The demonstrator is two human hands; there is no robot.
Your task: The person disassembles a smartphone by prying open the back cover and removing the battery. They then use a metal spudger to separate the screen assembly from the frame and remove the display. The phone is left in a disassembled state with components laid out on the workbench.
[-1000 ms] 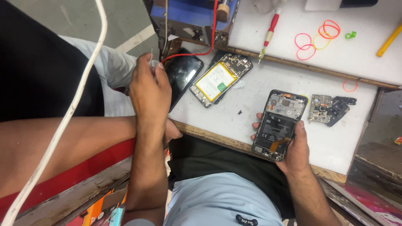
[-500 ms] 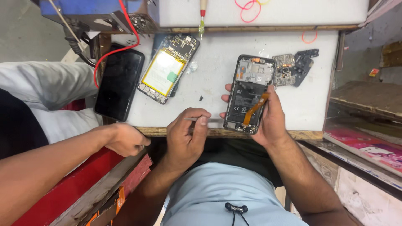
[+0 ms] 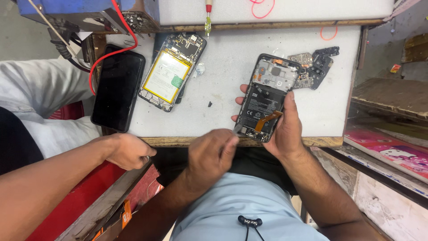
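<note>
The white table (image 3: 223, 96) lay bare between two opened phones, and at its near wooden edge the right hand (image 3: 285, 129) was wrapped around a back-off smartphone (image 3: 266, 99), black battery and orange ribbon exposed, while the left hand (image 3: 209, 156) pinched a thin tool (image 3: 237, 128) against its lower corner.

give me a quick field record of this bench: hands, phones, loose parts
right hand: holds opened phone, back cover off, thumb on its orange flex strip
left hand: at the phone's lower edge, pinching a thin tool; tip blurred
second opened phone: on the white table, yellow-labelled battery showing
black phone: at the table's left edge
loose parts: dark pieces beside the held phone
other person's hand: fist near the table edge
</note>
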